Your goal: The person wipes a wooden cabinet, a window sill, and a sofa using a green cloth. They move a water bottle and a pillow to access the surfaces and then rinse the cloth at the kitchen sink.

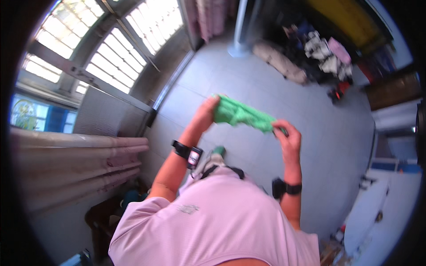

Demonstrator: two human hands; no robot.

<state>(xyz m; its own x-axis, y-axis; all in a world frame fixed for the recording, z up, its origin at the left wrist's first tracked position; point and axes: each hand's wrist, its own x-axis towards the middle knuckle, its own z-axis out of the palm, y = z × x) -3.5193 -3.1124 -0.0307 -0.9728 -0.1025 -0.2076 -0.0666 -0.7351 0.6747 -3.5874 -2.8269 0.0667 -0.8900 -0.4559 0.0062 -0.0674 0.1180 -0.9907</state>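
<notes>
A bright green cloth (243, 114) is stretched between my two hands, held up in front of me above the tiled floor. My left hand (208, 108) grips its left end, with the fingers partly hidden behind the fabric. At the other end, my right hand (289, 135) pinches the cloth's corner between thumb and fingers. The fabric looks gathered or folded lengthwise and sags a little in the middle. Motion blur hides its finer details, so I cannot tell what kind of cloth item it is.
Clothes (326, 53) lie heaped at the back right, beside a long beige bundle (279, 63). A pale post (239, 36) stands on the floor (319, 133). Barred windows (116, 60) and a pink curtain (80, 156) line the left. A white door-like panel (386, 199) is at right.
</notes>
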